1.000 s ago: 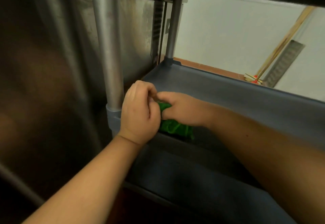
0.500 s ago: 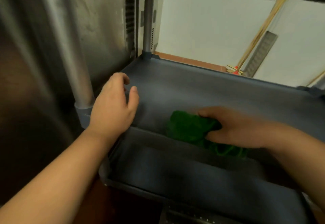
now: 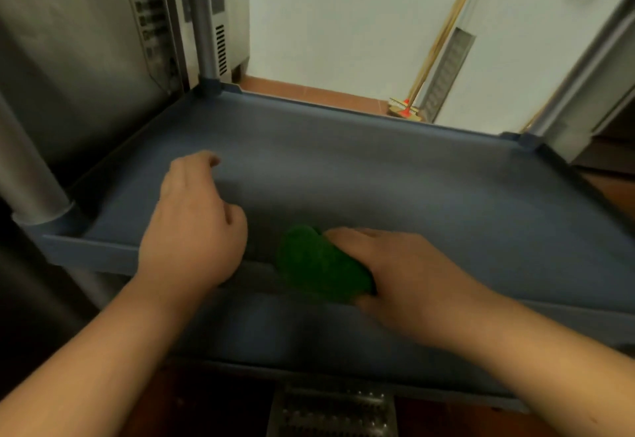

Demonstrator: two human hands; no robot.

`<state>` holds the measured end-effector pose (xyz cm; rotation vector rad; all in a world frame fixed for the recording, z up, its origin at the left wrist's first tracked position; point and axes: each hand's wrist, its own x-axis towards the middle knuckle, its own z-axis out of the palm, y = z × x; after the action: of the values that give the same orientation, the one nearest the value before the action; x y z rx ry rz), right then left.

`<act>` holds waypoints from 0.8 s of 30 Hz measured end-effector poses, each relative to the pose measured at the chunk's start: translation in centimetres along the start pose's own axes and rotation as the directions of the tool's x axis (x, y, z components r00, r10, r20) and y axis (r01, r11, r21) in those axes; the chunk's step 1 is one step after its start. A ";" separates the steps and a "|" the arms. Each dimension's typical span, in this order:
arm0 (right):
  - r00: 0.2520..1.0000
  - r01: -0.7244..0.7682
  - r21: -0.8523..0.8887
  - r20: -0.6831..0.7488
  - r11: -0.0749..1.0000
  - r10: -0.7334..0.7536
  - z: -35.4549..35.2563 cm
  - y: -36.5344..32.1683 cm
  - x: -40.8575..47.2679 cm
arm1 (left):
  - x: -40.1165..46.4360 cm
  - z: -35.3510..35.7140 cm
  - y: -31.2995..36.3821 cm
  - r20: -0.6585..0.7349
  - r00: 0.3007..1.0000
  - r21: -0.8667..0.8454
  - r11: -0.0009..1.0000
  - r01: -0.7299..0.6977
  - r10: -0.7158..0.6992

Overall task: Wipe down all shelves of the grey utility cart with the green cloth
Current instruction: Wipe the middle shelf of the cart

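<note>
1. On the near edge of the blue-grey plastic cart shelf, one bunched green cloth lies pressed against the shelf surface just inside the front rim.
2. One right hand grasps the cloth: the fingers lie curled over its top and the thumb wraps its near side, so the wad bulges out to the left of the grip.
3. One left hand sits just left of the cloth, apart from it; the fingers hang loosely curled and hold nothing. Whether the palm touches the shelf cannot be told.
4. Three round grey metal cart posts are visible: one at the near corner left of the idle hand, one at the far left corner, and one at the far right corner.
5. Beyond the grip, past the far rim, stands one wooden-handled broom with an orange collar against a white wall, beside one grey slotted panel.
6. Left of both hands stands one brushed stainless steel cabinet.
7. Below the grip, one perforated metal floor grate shows under the cart.
</note>
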<state>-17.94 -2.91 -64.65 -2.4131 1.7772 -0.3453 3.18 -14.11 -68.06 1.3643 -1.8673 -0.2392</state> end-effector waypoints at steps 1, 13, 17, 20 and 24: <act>1.000 0.001 -0.045 0.002 0.999 -0.001 0.0 0.6 -1.0 | 0.0 0.0 0.2 0.009 1.000 0.002 1.000 0.010 -0.010; 0.983 -0.093 -0.331 -0.180 0.939 0.034 0.5 6.8 -8.7 | -2.0 2.3 7.1 0.014 0.993 0.023 0.992 -0.120 0.120; 0.975 -0.087 -0.325 -0.223 0.942 0.013 0.6 7.9 -9.1 | -3.8 6.7 12.0 0.157 0.947 -0.005 0.959 -0.284 0.281; 0.978 -0.111 -0.291 -0.201 0.950 0.053 -0.1 9.9 -10.5 | -3.2 8.0 11.5 0.189 0.955 0.086 0.965 -0.248 0.228; 0.957 -0.237 -0.218 -0.222 0.947 0.188 -2.5 14.3 -14.9 | -2.8 8.5 11.5 0.284 0.947 0.119 0.974 -0.190 0.150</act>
<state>-36.03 7.12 -67.17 -2.3763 2.2679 -0.3753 -10.66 -9.51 -68.52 1.3074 -2.2597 -0.2146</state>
